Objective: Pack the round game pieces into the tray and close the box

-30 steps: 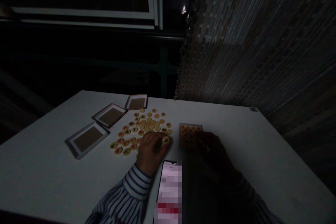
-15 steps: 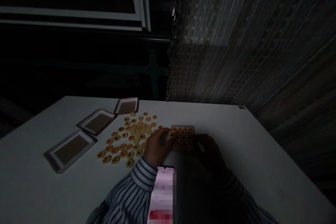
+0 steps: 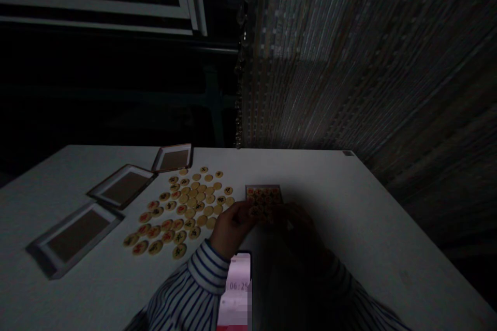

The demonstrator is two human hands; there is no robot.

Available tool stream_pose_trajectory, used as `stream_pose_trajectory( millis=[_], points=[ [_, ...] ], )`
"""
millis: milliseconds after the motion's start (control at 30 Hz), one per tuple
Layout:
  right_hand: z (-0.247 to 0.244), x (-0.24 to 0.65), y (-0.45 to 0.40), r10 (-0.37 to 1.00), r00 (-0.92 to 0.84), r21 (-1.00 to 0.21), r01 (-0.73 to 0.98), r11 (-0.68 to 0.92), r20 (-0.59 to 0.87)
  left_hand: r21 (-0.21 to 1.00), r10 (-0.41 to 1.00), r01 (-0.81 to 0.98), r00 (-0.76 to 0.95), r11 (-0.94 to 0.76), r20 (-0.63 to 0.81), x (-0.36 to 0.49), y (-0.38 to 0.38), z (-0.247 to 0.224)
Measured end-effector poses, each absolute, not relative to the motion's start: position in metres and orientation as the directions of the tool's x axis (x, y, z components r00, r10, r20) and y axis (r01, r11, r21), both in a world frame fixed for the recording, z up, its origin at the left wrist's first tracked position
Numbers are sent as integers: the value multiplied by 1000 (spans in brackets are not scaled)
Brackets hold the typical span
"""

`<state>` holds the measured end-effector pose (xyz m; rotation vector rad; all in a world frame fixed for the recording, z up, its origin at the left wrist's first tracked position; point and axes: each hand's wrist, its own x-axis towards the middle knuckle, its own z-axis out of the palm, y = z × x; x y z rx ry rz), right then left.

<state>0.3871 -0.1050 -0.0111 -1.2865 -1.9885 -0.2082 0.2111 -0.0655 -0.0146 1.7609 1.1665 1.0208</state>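
My left hand (image 3: 228,228) is closed in a pinch on a round Chinese chess piece (image 3: 255,211) with a black character. It holds the piece over the near left part of a small box (image 3: 262,186). Rows of chess pieces with red characters (image 3: 266,199) lie in this box. My right hand (image 3: 302,223) is at the near right side of the box, in deep shadow. Its fingertips reach towards the pieces, but the dark hides whether they grip anything.
Many loose chess pieces (image 3: 192,201), some face down, spread over the white table (image 3: 310,170) to the left. Beyond them lie three shallow open trays or lids (image 3: 112,206). A lit phone (image 3: 237,274) rests by my left forearm. A bead curtain (image 3: 303,62) hangs behind the table.
The view has shifted a little to the right. My left hand has brought the black-character piece from the box's far left towards its near side. My right hand stays by the box.
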Motion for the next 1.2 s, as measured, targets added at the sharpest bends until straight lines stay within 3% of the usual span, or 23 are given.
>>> stream_pose_trajectory(
  millis=[433,733,933,1200],
  points=[
    [-9,384,-110,833,-149,-517,722,460,533,916,898,281,411,-286,155,214,-72,-17],
    [3,375,-117,948,-84,-817,488,307,306,947,867,207,485,-245,118,214,-73,-16],
    [4,374,-113,972,62,-855,490,170,228,943,900,252,425,-217,94,214,-73,-12],
    [-2,375,-110,970,91,-857,492,154,227,976,921,186,388,-112,31,215,-72,-9]
  ],
)
